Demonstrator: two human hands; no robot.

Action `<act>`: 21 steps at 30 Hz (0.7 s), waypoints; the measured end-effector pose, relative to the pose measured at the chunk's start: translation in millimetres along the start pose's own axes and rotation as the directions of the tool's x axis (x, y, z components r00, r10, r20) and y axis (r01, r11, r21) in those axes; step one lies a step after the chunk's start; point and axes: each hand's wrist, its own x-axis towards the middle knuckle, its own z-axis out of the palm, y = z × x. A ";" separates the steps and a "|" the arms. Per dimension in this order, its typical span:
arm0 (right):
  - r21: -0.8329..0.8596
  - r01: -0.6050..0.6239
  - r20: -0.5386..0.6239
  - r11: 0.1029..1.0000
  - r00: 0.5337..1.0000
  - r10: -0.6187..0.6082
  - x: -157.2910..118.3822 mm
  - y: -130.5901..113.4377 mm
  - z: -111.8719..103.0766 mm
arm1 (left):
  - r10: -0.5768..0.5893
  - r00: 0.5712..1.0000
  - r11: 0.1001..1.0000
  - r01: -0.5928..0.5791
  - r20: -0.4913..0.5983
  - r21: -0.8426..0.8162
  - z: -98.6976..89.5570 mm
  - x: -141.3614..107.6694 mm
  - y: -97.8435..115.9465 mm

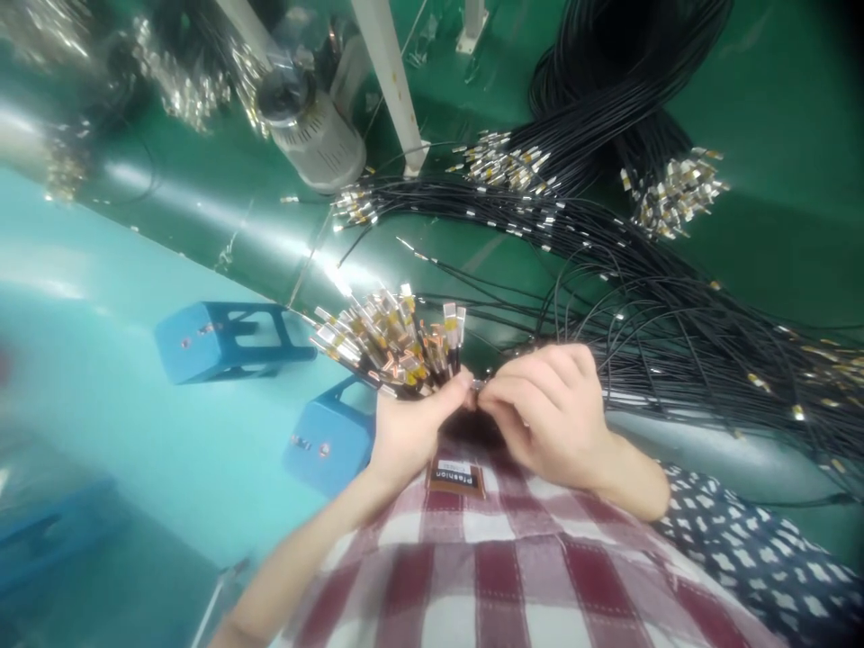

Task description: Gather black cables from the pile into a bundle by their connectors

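My left hand is wrapped round a bundle of black cables, whose silver and yellow connector ends fan out above it to the left. Close beside its thumb, my right hand is pinched at a small shiny piece near the chest of a checked garment. That piece is too small and too hidden by the fingers to name. Both hands nearly touch at their fingertips.
Loose black cables spread over the green table to the right. Coiled bundles lie at the back. A grey-white cylindrical device stands beside a white post. Blue stools are at the left.
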 end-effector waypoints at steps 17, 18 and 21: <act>0.267 -0.262 0.264 0.927 0.945 0.192 14.8 8.2 -22.2 | 0.073 0.970 0.986 -0.106 0.232 0.130 -5.5 3.6 4.9; 0.270 -0.265 0.278 0.926 0.942 0.188 16.4 9.6 -23.0 | 0.079 0.966 0.986 -0.112 0.248 0.123 -5.6 4.4 5.4; 0.300 -0.273 0.326 0.914 0.930 0.171 21.1 14.5 -24.5 | 0.087 0.958 0.987 -0.121 0.272 0.108 -6.0 6.4 6.1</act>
